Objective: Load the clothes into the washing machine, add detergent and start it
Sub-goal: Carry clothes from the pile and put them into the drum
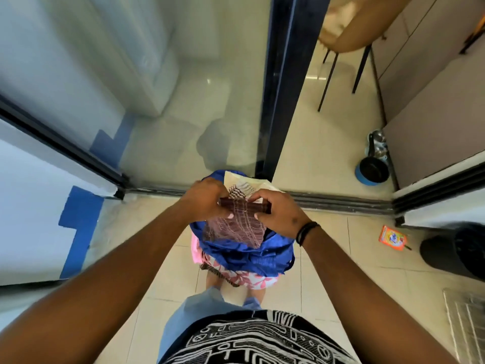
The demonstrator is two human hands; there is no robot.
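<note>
A bundle of clothes hangs in front of me: a blue garment [244, 252], a maroon checked cloth [236, 229], a cream piece [252, 183] and a pink floral one [246, 277]. My left hand [207, 198] and my right hand [278, 212] both grip the dark folded edge of the checked cloth at the top of the bundle. An orange detergent packet [392, 238] lies on the tiled floor to the right. No washing machine shows clearly in view.
A glass sliding door with a dark frame [278, 101] stands just ahead, its floor track [328, 200] crossing under the bundle. A chair [349, 35], a blue-rimmed pot [372, 170], a dark bin [456, 248] and a wire rack [467, 319] are to the right.
</note>
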